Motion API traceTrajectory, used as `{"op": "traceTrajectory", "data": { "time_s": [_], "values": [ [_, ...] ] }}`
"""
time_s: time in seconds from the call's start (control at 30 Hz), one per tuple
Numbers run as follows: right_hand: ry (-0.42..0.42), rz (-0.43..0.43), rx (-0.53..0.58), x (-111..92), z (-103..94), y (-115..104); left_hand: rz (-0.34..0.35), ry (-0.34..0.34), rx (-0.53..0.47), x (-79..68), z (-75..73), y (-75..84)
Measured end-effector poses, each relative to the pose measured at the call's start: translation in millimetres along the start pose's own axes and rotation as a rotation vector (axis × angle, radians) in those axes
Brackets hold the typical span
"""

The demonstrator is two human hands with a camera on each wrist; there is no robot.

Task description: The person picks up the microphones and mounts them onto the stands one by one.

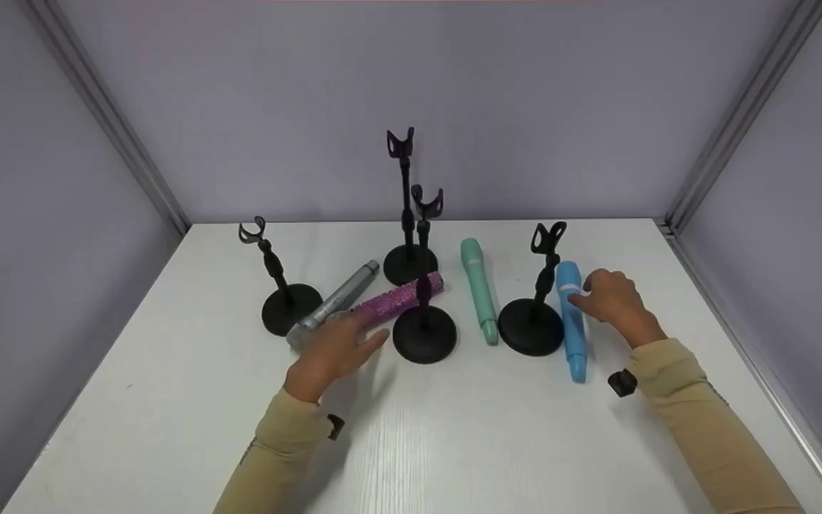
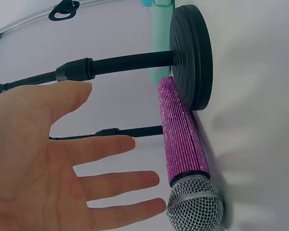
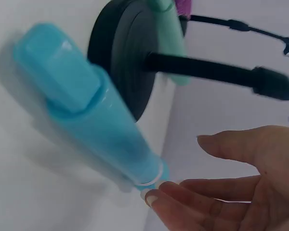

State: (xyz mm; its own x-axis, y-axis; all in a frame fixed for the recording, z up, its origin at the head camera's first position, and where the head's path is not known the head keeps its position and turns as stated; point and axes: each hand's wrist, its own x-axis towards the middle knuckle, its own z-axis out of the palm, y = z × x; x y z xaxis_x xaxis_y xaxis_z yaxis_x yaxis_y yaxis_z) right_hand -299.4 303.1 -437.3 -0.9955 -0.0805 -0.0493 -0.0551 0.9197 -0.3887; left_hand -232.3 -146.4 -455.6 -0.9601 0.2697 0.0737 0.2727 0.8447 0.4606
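Observation:
My left hand point(image 1: 335, 351) hovers over the lower ends of a glittery pink microphone point(image 1: 391, 303) and a silver microphone point(image 1: 345, 293). In the left wrist view its fingers are spread and straight, beside the pink microphone's mesh head point(image 2: 195, 207). At the right, my right hand point(image 1: 612, 300) is at the upper part of a blue microphone point(image 1: 574, 332) lying on the table. In the right wrist view the fingertips point(image 3: 151, 198) meet or overlap the blue microphone's far end, with the thumb apart; firm contact is unclear.
Black microphone stands with empty clips stand at the left point(image 1: 291, 303), back point(image 1: 405, 265), middle point(image 1: 425, 335) and right point(image 1: 531, 328). A mint green microphone point(image 1: 480, 289) lies between the middle and right stands. Grey walls enclose the white table point(image 1: 454, 442).

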Motion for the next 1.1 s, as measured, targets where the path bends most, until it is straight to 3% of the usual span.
{"op": "traceTrajectory", "data": {
  "time_s": [0.2, 0.43, 0.77, 1.1],
  "values": [
    [-0.099, 0.096, 0.021, 20.2, 11.7, 8.0, 0.019, 0.011, 0.001, -0.2, 2.1, 4.1],
    [-0.216, 0.146, 0.140, 28.3, 22.1, 16.1, 0.079, 0.052, 0.017, 0.1, 6.3, 12.9],
    [-0.215, 0.122, 0.242, 26.5, 8.4, 17.7, 0.108, 0.063, 0.013, 5.0, 4.2, 22.5],
    [-0.175, 0.117, 0.363, 4.8, -19.4, 11.3, 0.141, 0.067, 0.006, 8.7, 5.0, 28.8]
  ]
}}
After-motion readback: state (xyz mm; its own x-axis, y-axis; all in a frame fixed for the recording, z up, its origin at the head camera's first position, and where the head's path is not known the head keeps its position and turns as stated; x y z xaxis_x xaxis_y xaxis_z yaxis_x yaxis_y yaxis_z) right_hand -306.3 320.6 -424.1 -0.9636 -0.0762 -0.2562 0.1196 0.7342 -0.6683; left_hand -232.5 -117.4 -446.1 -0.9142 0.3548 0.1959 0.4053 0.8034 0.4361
